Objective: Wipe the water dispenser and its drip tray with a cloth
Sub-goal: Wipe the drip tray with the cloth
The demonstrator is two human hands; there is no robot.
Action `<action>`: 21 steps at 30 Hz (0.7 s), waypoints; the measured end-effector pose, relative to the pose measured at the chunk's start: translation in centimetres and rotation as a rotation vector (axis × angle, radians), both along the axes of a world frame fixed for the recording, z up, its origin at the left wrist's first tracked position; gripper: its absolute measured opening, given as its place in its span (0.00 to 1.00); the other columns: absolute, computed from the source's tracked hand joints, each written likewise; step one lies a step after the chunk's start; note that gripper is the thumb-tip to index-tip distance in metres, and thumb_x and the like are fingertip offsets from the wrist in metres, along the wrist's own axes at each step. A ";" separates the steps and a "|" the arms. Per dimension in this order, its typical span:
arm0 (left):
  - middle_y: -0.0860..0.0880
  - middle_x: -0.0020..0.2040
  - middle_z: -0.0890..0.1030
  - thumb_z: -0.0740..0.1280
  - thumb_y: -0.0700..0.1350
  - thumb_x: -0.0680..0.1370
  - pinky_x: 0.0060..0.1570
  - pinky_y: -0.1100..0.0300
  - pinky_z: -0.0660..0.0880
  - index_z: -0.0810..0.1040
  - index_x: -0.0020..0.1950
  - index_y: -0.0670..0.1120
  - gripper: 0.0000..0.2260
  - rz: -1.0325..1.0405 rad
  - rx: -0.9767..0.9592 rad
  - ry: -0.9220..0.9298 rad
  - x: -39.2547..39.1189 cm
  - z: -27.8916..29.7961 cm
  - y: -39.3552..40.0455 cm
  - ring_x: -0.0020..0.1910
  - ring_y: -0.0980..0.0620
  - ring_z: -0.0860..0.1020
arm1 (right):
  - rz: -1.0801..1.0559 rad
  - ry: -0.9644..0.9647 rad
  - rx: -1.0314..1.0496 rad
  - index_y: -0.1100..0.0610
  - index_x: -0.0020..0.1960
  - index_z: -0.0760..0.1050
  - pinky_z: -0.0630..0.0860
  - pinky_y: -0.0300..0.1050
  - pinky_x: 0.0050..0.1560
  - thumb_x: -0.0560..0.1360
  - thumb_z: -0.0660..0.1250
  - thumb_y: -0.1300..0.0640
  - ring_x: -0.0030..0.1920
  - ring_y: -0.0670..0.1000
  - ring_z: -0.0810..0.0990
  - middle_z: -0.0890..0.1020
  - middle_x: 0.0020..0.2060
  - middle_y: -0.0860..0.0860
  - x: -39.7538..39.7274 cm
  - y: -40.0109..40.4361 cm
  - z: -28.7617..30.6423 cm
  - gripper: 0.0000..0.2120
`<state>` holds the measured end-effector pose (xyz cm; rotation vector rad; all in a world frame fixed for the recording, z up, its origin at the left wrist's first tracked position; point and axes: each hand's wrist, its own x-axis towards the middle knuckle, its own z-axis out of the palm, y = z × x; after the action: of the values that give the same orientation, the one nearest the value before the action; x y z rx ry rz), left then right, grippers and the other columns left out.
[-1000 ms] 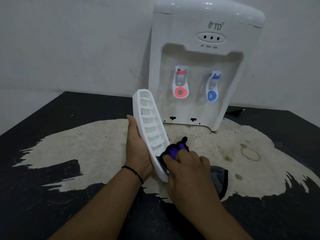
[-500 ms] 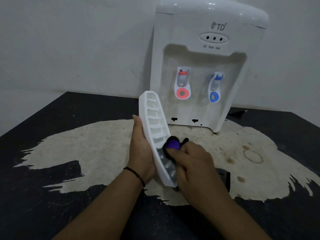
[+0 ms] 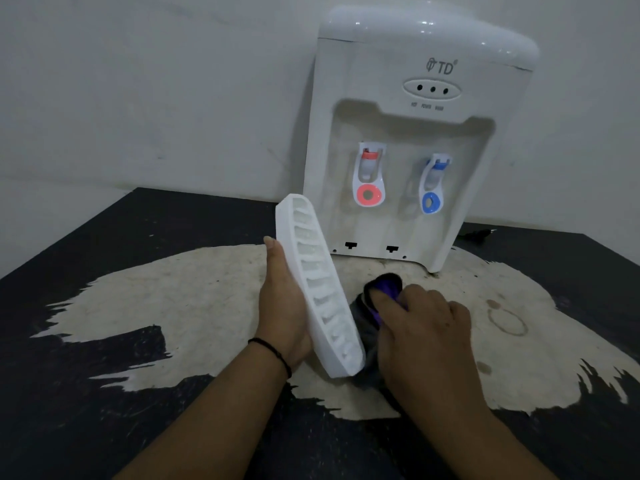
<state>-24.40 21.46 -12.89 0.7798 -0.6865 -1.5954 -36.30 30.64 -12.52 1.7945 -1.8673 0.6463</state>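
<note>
A white water dispenser (image 3: 408,140) stands at the back of the table, with a red tap and a blue tap on its front. My left hand (image 3: 285,303) grips the white slotted drip tray (image 3: 318,289) from behind and holds it tilted on end, its lower end near the table. My right hand (image 3: 422,327) holds a dark grey and purple cloth (image 3: 381,292) bunched under the fingers, just to the right of the tray's slotted face. Part of the cloth is hidden behind the tray and under my hand.
The table (image 3: 104,410) is black with a large worn pale patch in the middle. A ring stain (image 3: 507,322) marks the patch at the right. A dark plug or cable end (image 3: 479,233) lies right of the dispenser. A pale wall stands behind.
My right hand and the cloth have moved off the tray's slotted face, to the right and a little up. The tray and my left hand keep much the same pose.
</note>
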 end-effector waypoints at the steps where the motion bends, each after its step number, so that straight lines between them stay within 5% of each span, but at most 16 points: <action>1: 0.46 0.48 0.84 0.53 0.71 0.73 0.52 0.47 0.77 0.80 0.54 0.53 0.28 -0.007 0.003 0.017 0.0 -0.1 -0.1 0.48 0.46 0.81 | 0.076 -0.108 -0.016 0.53 0.52 0.79 0.64 0.46 0.38 0.67 0.54 0.59 0.33 0.52 0.71 0.72 0.33 0.49 0.1 -0.1 0.1 0.20; 5: 0.45 0.47 0.85 0.54 0.72 0.72 0.53 0.45 0.78 0.81 0.53 0.52 0.29 -0.073 0.010 0.062 -0.8 -0.4 0.2 0.50 0.43 0.82 | 0.362 -0.305 0.100 0.50 0.51 0.80 0.69 0.47 0.38 0.69 0.54 0.59 0.36 0.50 0.74 0.75 0.34 0.49 1.5 -0.8 -0.3 0.19; 9: 0.45 0.44 0.85 0.53 0.71 0.72 0.43 0.52 0.79 0.80 0.56 0.49 0.31 -0.079 0.008 0.068 -0.7 -0.3 0.1 0.42 0.46 0.83 | 0.153 -0.009 0.116 0.45 0.48 0.80 0.62 0.44 0.37 0.59 0.62 0.55 0.33 0.49 0.74 0.74 0.32 0.47 1.4 -1.5 -0.7 0.19; 14: 0.45 0.49 0.85 0.54 0.72 0.71 0.55 0.45 0.77 0.81 0.52 0.53 0.28 -0.019 0.012 0.051 -0.7 -0.7 0.0 0.51 0.43 0.82 | 0.310 -0.104 0.041 0.45 0.46 0.81 0.61 0.36 0.36 0.64 0.53 0.56 0.33 0.48 0.75 0.74 0.32 0.45 2.1 -1.7 -1.3 0.21; 21: 0.46 0.48 0.85 0.55 0.72 0.71 0.54 0.46 0.77 0.81 0.54 0.52 0.29 -0.019 0.008 0.021 -1.0 -0.5 0.3 0.49 0.44 0.82 | 0.228 -0.049 0.054 0.47 0.40 0.81 0.64 0.43 0.36 0.60 0.60 0.59 0.33 0.50 0.73 0.73 0.31 0.47 2.0 -1.3 -0.9 0.15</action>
<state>-25.36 21.74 -13.39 0.7638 -0.6744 -1.6224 -34.28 29.31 -13.45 2.0640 -1.7399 0.7331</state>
